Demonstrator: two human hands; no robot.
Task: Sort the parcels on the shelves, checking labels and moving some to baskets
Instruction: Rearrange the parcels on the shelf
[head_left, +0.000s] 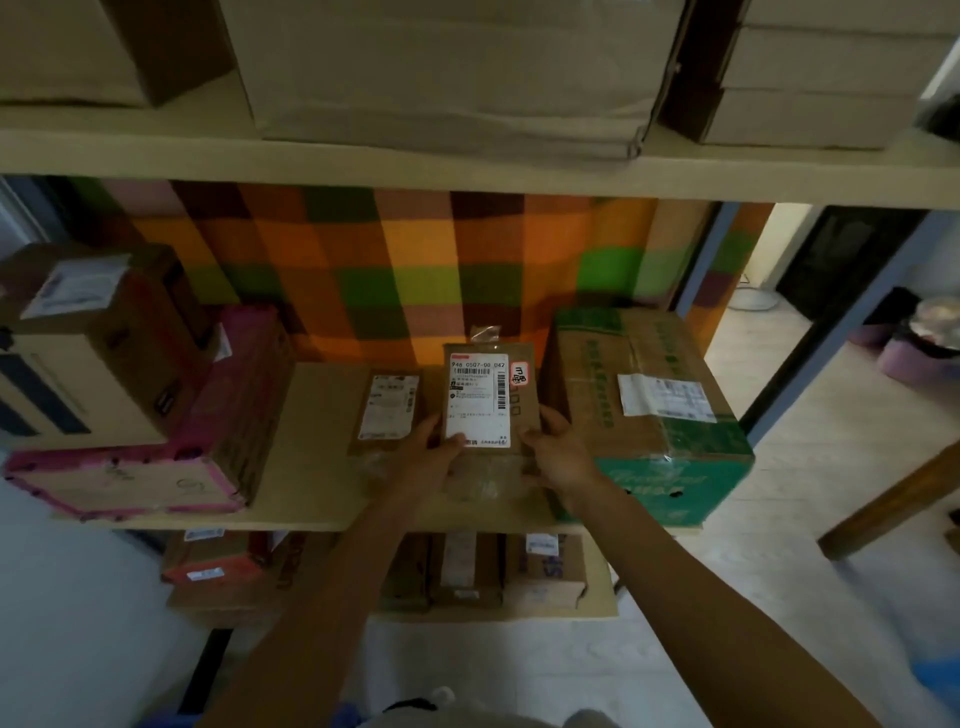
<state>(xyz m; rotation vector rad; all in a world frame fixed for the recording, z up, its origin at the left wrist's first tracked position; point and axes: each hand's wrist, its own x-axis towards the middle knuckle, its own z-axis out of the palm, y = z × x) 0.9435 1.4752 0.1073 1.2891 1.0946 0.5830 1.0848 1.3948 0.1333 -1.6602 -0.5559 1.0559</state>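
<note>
A small brown parcel (488, 400) with a white shipping label and a small handwritten sticker is held over the middle shelf (311, 499), label facing me. My left hand (431, 457) grips its lower left edge, thumb on the label. My right hand (558, 452) grips its lower right edge. Another flat brown parcel (387, 408) with a white label lies on the shelf just left of it. A clear-taped packet (480, 483) lies under my hands.
A green and brown carton (654, 410) stands at the right of the shelf. A pink-edged box (156, 462) and stacked cartons (88, 353) fill the left. Large boxes (441, 78) sit on the upper shelf, several parcels (467, 571) on the lower one. A checked cloth (415, 270) hangs behind.
</note>
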